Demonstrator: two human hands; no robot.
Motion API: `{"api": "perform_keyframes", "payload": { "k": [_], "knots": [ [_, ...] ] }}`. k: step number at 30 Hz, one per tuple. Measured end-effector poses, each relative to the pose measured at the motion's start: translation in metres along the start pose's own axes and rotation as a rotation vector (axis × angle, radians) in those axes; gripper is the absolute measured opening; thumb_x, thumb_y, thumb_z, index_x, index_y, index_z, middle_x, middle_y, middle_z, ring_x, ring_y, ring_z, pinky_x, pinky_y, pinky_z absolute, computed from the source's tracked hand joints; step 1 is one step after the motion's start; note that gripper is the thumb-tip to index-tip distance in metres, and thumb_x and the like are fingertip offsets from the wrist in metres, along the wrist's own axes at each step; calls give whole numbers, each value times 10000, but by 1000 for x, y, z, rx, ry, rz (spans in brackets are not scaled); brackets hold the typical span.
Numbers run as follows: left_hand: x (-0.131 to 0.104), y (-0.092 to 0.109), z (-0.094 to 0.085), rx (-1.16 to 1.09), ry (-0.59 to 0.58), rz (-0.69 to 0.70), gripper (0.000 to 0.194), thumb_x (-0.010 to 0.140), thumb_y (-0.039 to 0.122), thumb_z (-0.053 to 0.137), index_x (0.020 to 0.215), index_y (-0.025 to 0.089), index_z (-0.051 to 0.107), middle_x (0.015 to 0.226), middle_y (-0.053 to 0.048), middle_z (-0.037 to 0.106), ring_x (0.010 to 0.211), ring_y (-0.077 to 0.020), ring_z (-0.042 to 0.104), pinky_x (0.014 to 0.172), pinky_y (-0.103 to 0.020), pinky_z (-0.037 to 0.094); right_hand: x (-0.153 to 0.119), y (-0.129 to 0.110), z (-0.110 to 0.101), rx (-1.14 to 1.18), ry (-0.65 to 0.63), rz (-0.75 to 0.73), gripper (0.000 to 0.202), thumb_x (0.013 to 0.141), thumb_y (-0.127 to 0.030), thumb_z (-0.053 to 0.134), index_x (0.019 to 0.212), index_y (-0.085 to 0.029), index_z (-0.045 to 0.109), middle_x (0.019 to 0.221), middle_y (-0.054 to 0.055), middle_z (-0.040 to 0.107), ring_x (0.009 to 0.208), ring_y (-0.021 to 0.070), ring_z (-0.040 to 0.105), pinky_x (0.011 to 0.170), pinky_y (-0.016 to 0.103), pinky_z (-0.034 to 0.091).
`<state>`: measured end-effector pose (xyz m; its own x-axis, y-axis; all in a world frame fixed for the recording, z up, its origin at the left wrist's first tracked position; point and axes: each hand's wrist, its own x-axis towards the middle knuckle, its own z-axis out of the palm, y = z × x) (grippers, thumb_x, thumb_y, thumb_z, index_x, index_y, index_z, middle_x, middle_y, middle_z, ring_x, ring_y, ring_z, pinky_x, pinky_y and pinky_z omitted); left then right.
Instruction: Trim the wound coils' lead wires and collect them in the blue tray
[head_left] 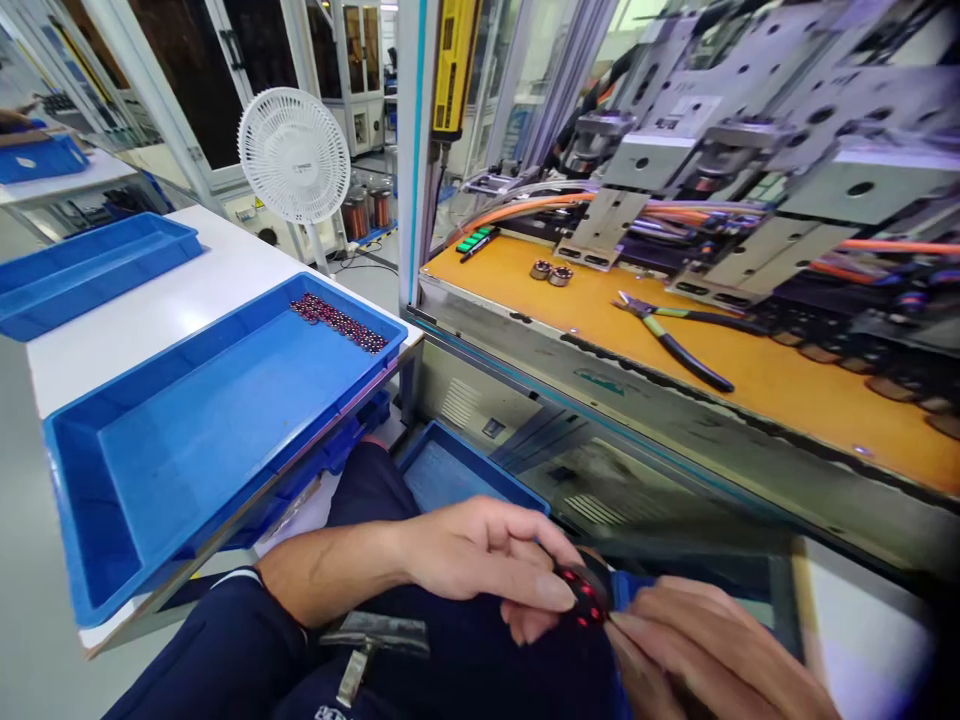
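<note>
Above my lap, my left hand [502, 570] grips a small round motor stator [583, 597] with red wire windings, between thumb and fingers. My right hand [697, 640] is slightly blurred. Its thumb and fingertips are pinched together at the stator's right edge, and whatever lies between them is too small to make out. Many similar stators [341, 322] with red windings are packed at the far end of a blue tray [217, 350] on the white table to my left.
Cutting pliers [667, 335], two round metal parts [551, 272] and a green item with a pen [476, 243] lie on the orange machine bed [517, 300]. A second blue tray [97, 262], a white fan [295, 155] and a lower blue bin [465, 480] stand around.
</note>
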<state>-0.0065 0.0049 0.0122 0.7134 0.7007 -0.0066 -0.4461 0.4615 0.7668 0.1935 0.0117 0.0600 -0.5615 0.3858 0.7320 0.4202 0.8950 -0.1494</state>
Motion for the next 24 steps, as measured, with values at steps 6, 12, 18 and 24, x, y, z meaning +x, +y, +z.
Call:
{"api": "perform_keyframes", "payload": {
  "k": [6,12,18,24],
  "knots": [
    [-2,-1,8,-59,126,266,368,743,186,789,1057,169,599,893,-37,701,701,-124,716,585,-181,528,12,-10,1,-69,9,124,81,893,-119,558,877,-183,605,710,27,656,612,130,643,593,245,528],
    [2,6,13,-175,116,454,332,659,136,846,899,189,623,1076,-24,685,1116,-216,658,942,-347,515,19,-11,-5,74,2,200,120,868,-60,532,897,-173,565,722,32,633,638,114,632,595,222,521],
    [6,5,8,-39,33,70,420,800,498,696,911,98,628,731,-48,678,614,-108,669,606,-200,491,18,-5,-11,204,-40,169,138,861,-73,546,940,-185,559,743,28,650,653,119,642,636,238,538],
    [4,3,8,13,93,250,274,830,200,710,1039,175,536,827,-13,687,615,-92,689,577,-177,524,14,-11,-6,239,9,355,126,870,-70,556,914,-185,579,774,16,620,654,92,602,594,203,500]
  ]
}}
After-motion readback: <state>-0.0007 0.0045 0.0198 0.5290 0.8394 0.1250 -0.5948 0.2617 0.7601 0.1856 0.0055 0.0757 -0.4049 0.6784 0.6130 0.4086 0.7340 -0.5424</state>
